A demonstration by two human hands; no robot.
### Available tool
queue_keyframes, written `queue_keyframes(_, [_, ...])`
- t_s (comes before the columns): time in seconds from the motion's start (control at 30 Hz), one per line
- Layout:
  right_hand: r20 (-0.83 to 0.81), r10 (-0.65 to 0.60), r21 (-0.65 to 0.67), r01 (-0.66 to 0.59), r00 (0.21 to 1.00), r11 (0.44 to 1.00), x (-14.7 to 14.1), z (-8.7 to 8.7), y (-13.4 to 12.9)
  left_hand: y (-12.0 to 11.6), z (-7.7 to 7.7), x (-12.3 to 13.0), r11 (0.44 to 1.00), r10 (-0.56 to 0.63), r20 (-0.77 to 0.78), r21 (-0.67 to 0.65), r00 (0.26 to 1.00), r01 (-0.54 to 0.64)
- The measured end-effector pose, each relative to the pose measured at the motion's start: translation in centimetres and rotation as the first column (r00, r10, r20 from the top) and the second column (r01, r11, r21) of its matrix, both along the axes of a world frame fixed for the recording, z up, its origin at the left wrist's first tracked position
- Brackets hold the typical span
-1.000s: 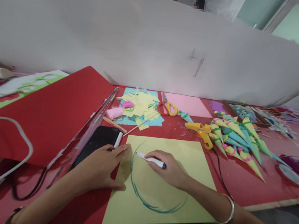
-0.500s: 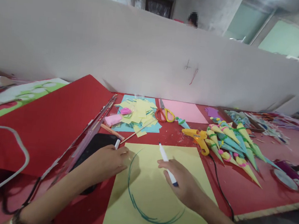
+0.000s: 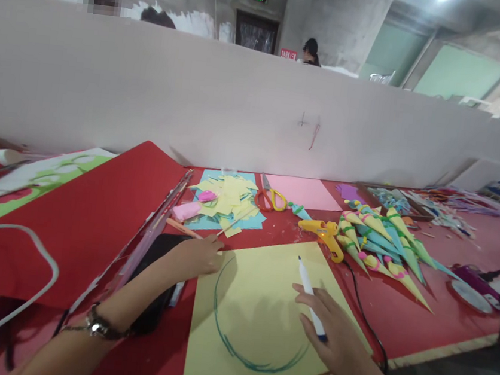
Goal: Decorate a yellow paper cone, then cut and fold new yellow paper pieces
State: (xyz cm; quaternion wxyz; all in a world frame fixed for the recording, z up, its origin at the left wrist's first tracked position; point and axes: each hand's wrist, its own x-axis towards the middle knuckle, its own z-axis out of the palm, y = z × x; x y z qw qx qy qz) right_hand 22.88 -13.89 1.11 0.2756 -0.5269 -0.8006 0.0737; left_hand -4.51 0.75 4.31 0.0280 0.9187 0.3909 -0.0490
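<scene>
A large yellow sheet of paper point(image 3: 260, 297) lies before me, with an unfinished dark green circle drawn on it. My left hand point(image 3: 194, 256) is closed at the sheet's far left corner, the paper between thumb and fingers. Its fingertips are close to a thin wooden stick point(image 3: 235, 225). Over the sheet's right part, my right hand point(image 3: 336, 327) holds a white marker point(image 3: 309, 284) with a dark blue end, its tip pointing up and away. Beneath my left forearm lie a black phone-like object point(image 3: 152, 288) and another white pen point(image 3: 177, 293), both partly hidden.
Behind the sheet are a pile of paper scraps point(image 3: 231, 194), scissors point(image 3: 278, 201) and a yellow glue gun point(image 3: 326, 235). Several decorated paper cones point(image 3: 382, 238) lie right of it, a black cord point(image 3: 357, 296) nearer. Red board point(image 3: 70, 221) covers the left; a white partition point(image 3: 241, 108) stands behind.
The yellow sheet has turned slightly, its right side tipping away. My right hand has moved right with the marker. My left hand has closed on the sheet's corner. The view has tilted up.
</scene>
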Motion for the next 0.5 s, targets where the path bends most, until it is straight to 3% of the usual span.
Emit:
queue_keyframes(0.27, [-0.095, 0.01, 0.134, 0.003, 0.995, 0.991, -0.1, 0.6, -0.2, 0.0, 2.0, -0.1, 0.994, 0.014, 0.048, -0.113, 0.999, -0.008])
queue_keyframes(0.5, [-0.153, 0.064, 0.223, -0.029, 0.986, 0.974, -0.3, 0.4, -0.2, -1.2, 3.6, -4.8, 0.994, 0.061, 0.181, -0.103, 0.982, -0.043])
